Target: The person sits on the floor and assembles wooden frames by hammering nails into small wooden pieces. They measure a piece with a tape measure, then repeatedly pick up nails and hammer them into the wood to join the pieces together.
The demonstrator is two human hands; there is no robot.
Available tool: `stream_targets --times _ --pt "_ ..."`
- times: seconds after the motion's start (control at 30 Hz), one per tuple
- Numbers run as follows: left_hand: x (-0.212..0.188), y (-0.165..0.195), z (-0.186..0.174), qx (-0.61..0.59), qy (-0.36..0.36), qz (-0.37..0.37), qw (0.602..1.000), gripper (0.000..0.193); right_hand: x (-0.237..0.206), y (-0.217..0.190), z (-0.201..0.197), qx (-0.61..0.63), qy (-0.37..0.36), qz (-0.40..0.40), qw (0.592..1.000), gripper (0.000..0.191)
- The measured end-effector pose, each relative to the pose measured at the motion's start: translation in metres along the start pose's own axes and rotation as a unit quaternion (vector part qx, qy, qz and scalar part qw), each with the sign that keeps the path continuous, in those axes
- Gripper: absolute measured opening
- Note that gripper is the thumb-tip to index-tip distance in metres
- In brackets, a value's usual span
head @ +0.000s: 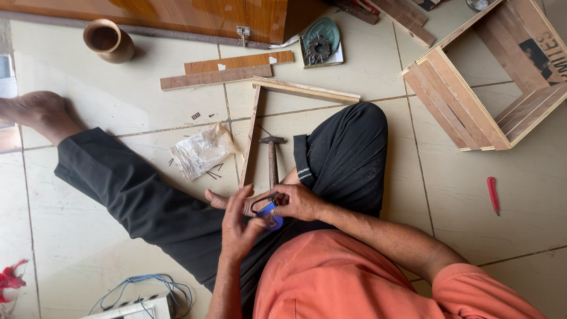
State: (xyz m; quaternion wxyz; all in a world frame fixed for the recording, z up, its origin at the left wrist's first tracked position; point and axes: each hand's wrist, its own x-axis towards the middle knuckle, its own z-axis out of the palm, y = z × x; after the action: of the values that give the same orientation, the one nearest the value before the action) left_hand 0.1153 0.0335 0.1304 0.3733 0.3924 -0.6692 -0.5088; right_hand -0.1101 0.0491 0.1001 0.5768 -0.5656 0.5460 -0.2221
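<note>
A person was seated on the tiled floor point(366, 65), and places are given here relative to the hammer point(272, 158) lying in front of the lap. Far left of the hammer, a bare foot point(36, 111) was stretched out, and above it a round brown cup point(108, 40) was stood near a wooden cabinet point(195, 15). Closer left of the hammer, a crumpled plastic bag point(202, 150) was seen with a few loose nails just beside it. Two flat wood strips point(227, 70) were laid above and left of the hammer, and an L-shaped frame of slats point(277, 100) was set around its head, already joined at one corner.

Just below the hammer handle, the left hand point(238, 227) and the right hand point(301, 202) were brought together, both closed on a small blue object point(270, 214) with a dark loop on it; what it was could not be told. The hammer was left untouched.

Up and right of the hammer, a packet with a dark toothed disc point(319, 47) was placed. Far right, a wooden crate point(490, 77) was seen largely assembled, and a red-handled tool point(493, 194) was laid well apart below it. So one crate looked built, while the frame appeared only begun.
</note>
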Motion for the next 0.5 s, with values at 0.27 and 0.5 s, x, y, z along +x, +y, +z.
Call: stream_targets --times 0.27,0.5 --pt "0.004 0.012 0.016 0.235 -0.079 0.085 0.965 0.075 0.015 0.048 0.012 0.302 -0.020 0.080 0.950 0.037" --pt "-0.007 -0.001 0.010 0.225 -0.095 -0.027 0.970 0.073 0.010 0.057 0.004 0.282 -0.067 0.079 0.954 0.018"
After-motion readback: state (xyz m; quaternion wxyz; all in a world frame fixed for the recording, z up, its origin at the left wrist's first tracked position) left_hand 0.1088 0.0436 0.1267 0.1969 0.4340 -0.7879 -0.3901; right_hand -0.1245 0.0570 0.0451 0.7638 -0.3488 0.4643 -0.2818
